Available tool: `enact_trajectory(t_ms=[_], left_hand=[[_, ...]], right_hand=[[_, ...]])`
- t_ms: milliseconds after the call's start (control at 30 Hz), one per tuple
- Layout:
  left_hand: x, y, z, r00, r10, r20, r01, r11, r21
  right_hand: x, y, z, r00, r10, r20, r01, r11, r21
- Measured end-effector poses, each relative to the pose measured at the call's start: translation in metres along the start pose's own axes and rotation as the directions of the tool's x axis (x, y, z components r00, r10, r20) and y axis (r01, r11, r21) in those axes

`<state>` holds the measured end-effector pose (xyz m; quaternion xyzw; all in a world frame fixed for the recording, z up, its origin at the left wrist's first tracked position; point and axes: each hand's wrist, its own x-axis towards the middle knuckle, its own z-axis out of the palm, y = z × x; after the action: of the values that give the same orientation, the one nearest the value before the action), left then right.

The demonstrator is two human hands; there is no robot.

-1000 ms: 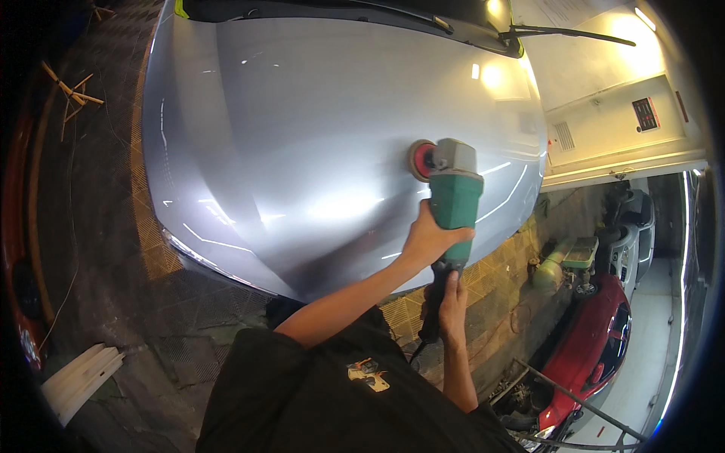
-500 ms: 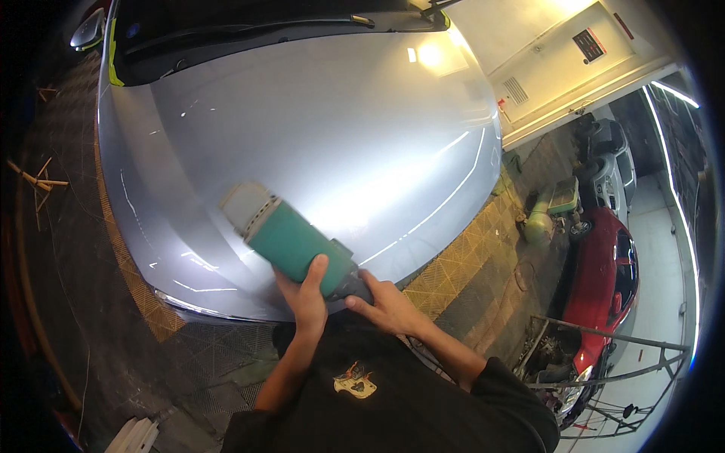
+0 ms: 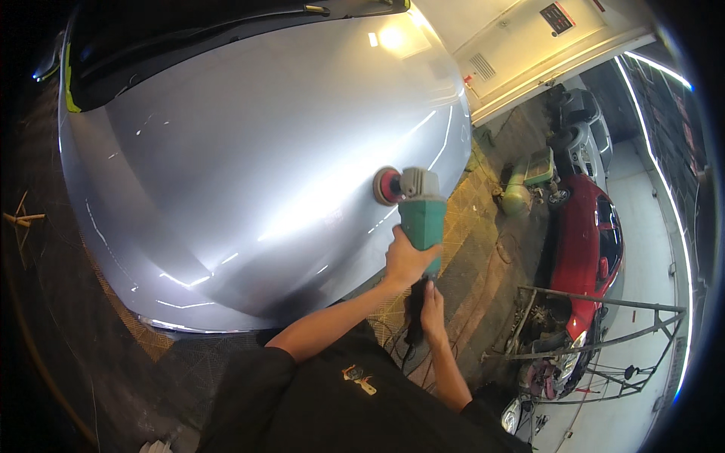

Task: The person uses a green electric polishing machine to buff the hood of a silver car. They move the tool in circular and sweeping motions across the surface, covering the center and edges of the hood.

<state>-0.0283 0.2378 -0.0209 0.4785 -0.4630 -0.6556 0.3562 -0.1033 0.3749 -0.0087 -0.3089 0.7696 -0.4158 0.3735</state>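
A car polisher (image 3: 423, 215) with a teal body, grey head and dark rear handle is held over the right side of a silver car hood (image 3: 226, 143). My left hand (image 3: 408, 259) is wrapped round the teal body just behind the head. Farther back, my right hand (image 3: 432, 311) grips the dark rear handle. The round polishing pad (image 3: 383, 186) sits on a red backing plate and is turned edge-on, to the left of the head. Whether the pad touches the hood cannot be made out.
Yellow-green tape (image 3: 71, 79) edges the dark windshield area. A red car (image 3: 578, 249), a metal frame (image 3: 604, 302) and a greenish tank machine (image 3: 521, 189) stand to the right. A dark cord (image 3: 405, 359) hangs below the polisher. Wooden legs (image 3: 24, 217) show at far left.
The polisher has swung from the hood's near middle to its right edge, both hands still on it. Its pad, hidden before, now shows. My view has shifted, moving the hood left.
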Motion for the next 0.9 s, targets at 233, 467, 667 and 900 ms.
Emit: enact_trajectory(t_ms=[233,467,667,900], left_hand=[[-0.008,-0.013,0.009,0.992,-0.020,0.128,0.002,0.991,0.137],[0.046,0.030,-0.017,1.000,0.027,-0.007,-0.027,1.000,-0.001],[0.071,0.050,-0.033,0.997,0.008,-0.082,-0.018,0.992,-0.124],[0.058,0.042,0.007,0.998,-0.043,0.055,0.042,0.999,0.014]], right_hand=[[-0.017,0.037,0.006,0.986,0.163,-0.026,-0.155,0.970,0.186],[0.042,-0.033,0.023,0.999,0.021,0.037,-0.022,0.999,0.024],[0.069,-0.074,0.024,0.994,0.012,0.107,0.000,0.994,-0.112],[0.049,-0.053,0.006,0.992,0.122,0.007,-0.122,0.992,0.008]])
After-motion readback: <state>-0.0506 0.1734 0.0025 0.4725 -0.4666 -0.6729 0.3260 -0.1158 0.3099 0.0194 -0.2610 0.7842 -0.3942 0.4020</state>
